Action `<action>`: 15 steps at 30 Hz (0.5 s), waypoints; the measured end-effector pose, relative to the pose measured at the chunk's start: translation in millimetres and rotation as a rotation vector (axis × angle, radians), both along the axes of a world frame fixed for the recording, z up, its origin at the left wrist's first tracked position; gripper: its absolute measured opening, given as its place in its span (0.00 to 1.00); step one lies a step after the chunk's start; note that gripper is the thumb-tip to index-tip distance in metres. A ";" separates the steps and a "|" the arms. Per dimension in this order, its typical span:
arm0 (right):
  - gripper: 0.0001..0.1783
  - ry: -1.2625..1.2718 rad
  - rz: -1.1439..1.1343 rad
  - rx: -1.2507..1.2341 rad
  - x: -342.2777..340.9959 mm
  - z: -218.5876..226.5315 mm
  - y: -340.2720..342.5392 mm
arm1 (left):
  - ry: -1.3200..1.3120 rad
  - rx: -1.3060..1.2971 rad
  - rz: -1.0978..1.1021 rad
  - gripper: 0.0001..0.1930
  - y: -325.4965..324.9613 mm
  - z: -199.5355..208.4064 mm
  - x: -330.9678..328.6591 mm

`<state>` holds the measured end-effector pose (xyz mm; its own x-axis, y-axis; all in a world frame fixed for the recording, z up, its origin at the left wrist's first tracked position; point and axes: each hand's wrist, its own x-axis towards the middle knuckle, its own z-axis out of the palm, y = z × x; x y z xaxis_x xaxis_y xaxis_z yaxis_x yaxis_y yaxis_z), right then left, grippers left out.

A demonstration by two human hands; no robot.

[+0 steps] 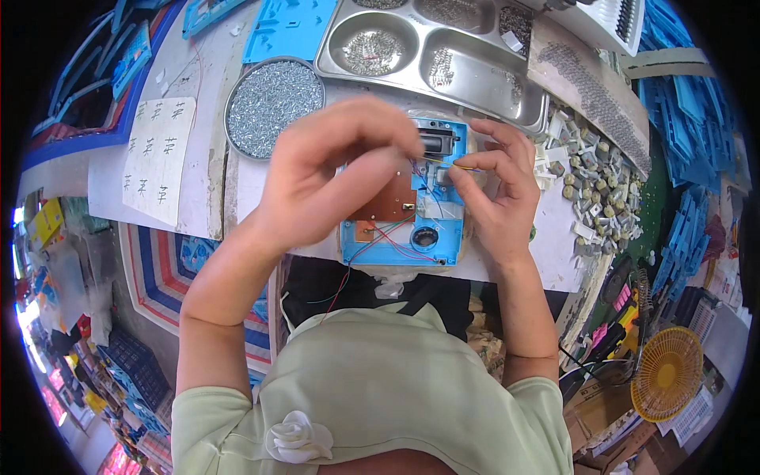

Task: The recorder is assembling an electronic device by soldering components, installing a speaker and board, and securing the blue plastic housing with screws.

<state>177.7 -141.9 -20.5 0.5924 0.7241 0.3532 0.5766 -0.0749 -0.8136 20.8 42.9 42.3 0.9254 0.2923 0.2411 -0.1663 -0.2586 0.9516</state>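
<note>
A blue plastic housing (360, 252) lies open on the table in front of me. Inside it are a brown circuit board (389, 199), a round black part (425, 237) and several thin coloured wires (389, 239). My right hand (504, 186) is over the housing's right side, thumb and forefinger pinching a thin yellow wire (467, 167). Above the board's left part, my left hand (336, 170) is somewhat blurred, its thumb and forefinger drawn together near the black part (437, 142) at the housing's far end. What those fingertips hold cannot be made out.
Beyond my left hand stands a round tray of small silvery screws (273, 107). A steel compartment tray (475, 87) with small metal parts is at the far side. Several small white-and-tan parts (598, 194) are heaped at the right. A paper sheet (158, 162) lies at the left.
</note>
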 end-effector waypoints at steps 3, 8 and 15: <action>0.09 -0.001 -0.005 0.039 -0.7 4.1 0.4 | 0.026 0.415 0.079 0.08 -12.6 -13.4 28.5; 0.10 -0.008 -0.004 0.089 -0.6 5.8 -0.2 | -0.007 0.587 0.069 0.11 -27.3 -24.0 31.5; 0.09 -0.021 0.014 0.107 -4.7 2.3 -3.7 | 0.013 0.518 0.064 0.10 -29.4 -30.9 29.7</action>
<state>173.0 -145.5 -18.1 0.5742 0.6897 0.4412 0.5936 0.0204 -0.8045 50.5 13.4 11.4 0.9134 0.1934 0.3582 -0.1242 -0.7056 0.6976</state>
